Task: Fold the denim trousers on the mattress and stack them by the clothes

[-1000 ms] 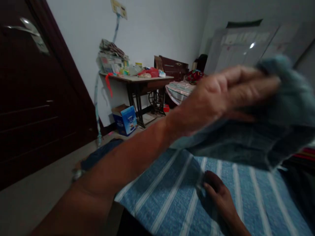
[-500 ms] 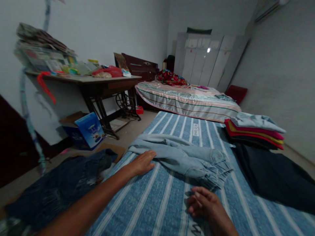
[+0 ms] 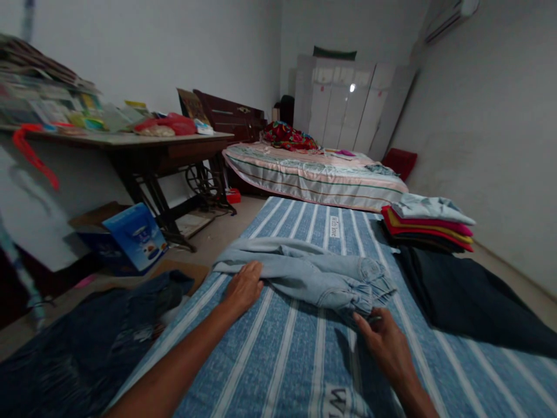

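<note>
Light jeans (image 3: 300, 273) are laid out, bunched lengthwise, on the striped cloth (image 3: 261, 354); clock directions are taken from their middle. The end at 9 o'clock is pressed by the left hand (image 3: 244, 288), palm down, fingers close together and wrapped around nothing. At 4 o'clock, the near edge of the gathered end (image 3: 371, 284) appears to be pinched between thumb and curled fingers of the right hand (image 3: 387, 342). A folded pile (image 3: 429, 220) is seen at 2 o'clock, a dark garment (image 3: 474, 296) at 3.

The denim is judged soft, limp and fairly light, neither slippery nor fragile, though stiffer where seams are doubled. A firm hold is best taken at the gathered end, with the opposite end kept flat.

Compared with the frame half a second earlier, in which the right hand is held clear with loose fingers, contact is now made; the left hand's placement is unchanged, and the view is shifted slightly rightward.
</note>
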The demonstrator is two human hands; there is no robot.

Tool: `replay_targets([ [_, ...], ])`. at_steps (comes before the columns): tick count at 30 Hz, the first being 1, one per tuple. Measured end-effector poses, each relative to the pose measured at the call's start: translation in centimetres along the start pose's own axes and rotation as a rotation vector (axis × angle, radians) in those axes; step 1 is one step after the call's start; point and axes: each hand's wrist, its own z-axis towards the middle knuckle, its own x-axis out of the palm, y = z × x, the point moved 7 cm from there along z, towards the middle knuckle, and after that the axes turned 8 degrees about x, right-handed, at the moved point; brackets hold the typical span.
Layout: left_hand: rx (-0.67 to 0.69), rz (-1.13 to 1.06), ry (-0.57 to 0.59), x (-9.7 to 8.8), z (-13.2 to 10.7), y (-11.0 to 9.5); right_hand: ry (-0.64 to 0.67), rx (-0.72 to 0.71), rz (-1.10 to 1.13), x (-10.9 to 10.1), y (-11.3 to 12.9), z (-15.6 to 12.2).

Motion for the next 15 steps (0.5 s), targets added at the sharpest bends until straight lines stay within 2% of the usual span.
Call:
replay_targets([
  [5, -0.043, 0.061, -0.025, -1.6, 0.9, -0.5, 0.023, -0.117, 0.11, 1.2, 2.0, 0.6],
  [9, -0.072, 0.071, -0.082, -4.1, 2.0, 0.2, 0.09, -0.131, 0.346, 0.7, 3.0, 1.8],
  [11, -0.094, 0.076, -0.129, -6.3, 2.4, 0.7, 0.133, -0.108, 0.53, -0.3, 3.4, 2.2],
  [13, -0.12, 0.088, -0.221, -9.4, 2.4, 0.9, 0.171, -0.098, 0.691, -1.4, 4.3, 2.5],
  [14, -0.134, 0.101, -0.294, -11.3, 2.3, 0.8, 0.187, -0.101, 0.758, -2.0, 4.9, 2.5],
  [15, -0.14, 0.122, -0.428, -13.8, 2.0, 0.4, 0.2, -0.104, 0.817, -2.6, 5.5, 2.5],
])
